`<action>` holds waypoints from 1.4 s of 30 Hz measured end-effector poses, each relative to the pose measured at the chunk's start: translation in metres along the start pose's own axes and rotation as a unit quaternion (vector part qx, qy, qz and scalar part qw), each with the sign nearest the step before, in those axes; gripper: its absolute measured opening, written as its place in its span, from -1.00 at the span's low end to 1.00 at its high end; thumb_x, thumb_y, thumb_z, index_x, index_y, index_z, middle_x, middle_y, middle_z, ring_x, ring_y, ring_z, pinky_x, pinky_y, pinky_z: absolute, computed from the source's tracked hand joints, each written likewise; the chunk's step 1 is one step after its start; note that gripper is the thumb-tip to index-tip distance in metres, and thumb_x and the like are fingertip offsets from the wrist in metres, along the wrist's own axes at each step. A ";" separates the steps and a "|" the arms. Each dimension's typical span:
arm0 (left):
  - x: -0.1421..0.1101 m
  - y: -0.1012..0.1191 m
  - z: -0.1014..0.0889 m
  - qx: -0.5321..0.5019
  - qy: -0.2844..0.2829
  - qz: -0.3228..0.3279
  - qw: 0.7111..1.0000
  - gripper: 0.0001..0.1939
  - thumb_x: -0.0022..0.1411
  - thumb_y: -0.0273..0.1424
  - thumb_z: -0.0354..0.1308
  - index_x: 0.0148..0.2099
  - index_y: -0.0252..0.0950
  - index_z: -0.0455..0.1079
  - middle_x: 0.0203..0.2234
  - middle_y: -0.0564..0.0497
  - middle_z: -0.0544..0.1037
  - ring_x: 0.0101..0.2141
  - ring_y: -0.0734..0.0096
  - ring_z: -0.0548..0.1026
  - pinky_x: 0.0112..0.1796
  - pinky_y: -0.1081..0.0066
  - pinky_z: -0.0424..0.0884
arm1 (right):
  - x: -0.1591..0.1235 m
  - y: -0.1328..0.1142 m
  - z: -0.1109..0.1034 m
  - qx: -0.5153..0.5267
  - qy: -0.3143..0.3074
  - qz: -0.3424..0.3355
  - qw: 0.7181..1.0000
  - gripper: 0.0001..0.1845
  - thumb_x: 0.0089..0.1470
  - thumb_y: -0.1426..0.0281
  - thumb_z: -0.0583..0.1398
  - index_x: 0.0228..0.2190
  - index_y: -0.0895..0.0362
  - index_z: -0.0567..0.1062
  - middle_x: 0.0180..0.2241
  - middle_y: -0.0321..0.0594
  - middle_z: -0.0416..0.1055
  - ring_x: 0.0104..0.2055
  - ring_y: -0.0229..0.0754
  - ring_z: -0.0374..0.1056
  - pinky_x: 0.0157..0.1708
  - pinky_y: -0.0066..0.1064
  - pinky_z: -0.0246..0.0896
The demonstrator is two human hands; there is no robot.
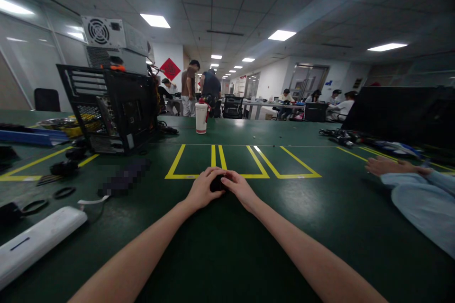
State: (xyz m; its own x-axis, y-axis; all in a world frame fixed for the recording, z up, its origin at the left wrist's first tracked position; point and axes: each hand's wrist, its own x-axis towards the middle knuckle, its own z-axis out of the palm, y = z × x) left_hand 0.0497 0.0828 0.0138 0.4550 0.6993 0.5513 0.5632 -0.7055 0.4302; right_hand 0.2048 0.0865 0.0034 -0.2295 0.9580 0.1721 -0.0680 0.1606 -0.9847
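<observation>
My left hand (202,191) curls around a small, dark, rounded object (217,183), with the thumb below it and the fingers over its top. From the other side, my right hand (242,189) closes its bent fingers on the same object. Its kind cannot be made out, since the fingers cover much of it. Both hands are low over the green table (220,255), just in front of yellow tape outlines (216,176).
An open black computer case (121,104) stands at left, power supplies on top. A white device (42,239) and black rings (64,192) lie nearer. A white cup (201,118) stands ahead. Another person's hands (394,165) rest at right, near a dark monitor (401,113).
</observation>
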 end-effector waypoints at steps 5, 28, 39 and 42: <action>0.000 0.002 -0.002 -0.001 -0.005 -0.006 1.000 -0.48 -0.05 -0.44 0.16 -0.01 -0.08 0.14 -0.09 0.05 0.24 -0.11 0.27 0.29 -0.11 0.23 0.26 | -0.003 -0.007 0.001 0.017 -0.024 -0.003 1.000 -0.66 -0.23 0.40 0.23 -0.29 0.11 0.36 -0.24 -0.25 0.32 -0.13 -0.20 0.24 -0.08 -0.27 0.08; 0.001 -0.001 0.001 -0.001 0.000 -0.010 1.000 -0.46 -0.06 -0.42 0.17 0.00 -0.12 0.11 -0.11 0.04 0.25 -0.12 0.27 0.29 -0.11 0.24 0.26 | -0.003 0.002 0.001 0.007 0.003 -0.032 0.999 -0.73 -0.15 0.30 0.18 -0.32 0.09 0.34 -0.24 -0.26 0.33 -0.12 -0.20 0.23 -0.10 -0.28 0.10; 0.000 0.002 -0.001 -0.006 -0.007 -0.024 1.000 -0.47 -0.05 -0.42 0.16 0.00 -0.09 0.11 -0.11 0.05 0.25 -0.12 0.27 0.30 -0.13 0.23 0.28 | -0.004 -0.001 -0.001 0.030 -0.036 -0.014 0.999 -0.68 -0.21 0.40 0.22 -0.31 0.08 0.33 -0.20 -0.27 0.31 -0.12 -0.20 0.24 -0.12 -0.29 0.13; 0.000 0.002 -0.001 -0.007 -0.007 -0.029 1.000 -0.46 -0.05 -0.42 0.16 0.00 -0.09 0.11 -0.11 0.05 0.25 -0.12 0.26 0.29 -0.13 0.22 0.28 | -0.006 -0.002 0.001 0.008 -0.015 -0.021 1.000 -0.75 -0.15 0.33 0.18 -0.33 0.08 0.33 -0.21 -0.27 0.31 -0.14 -0.21 0.24 -0.13 -0.29 0.13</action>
State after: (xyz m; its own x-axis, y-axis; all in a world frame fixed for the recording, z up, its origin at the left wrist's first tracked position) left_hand 0.0506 0.0813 0.0158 0.4315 0.7404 0.5153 0.5788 -0.6654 0.4714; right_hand 0.2058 0.0803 0.0048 -0.2546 0.9432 0.2133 -0.0932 0.1956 -0.9762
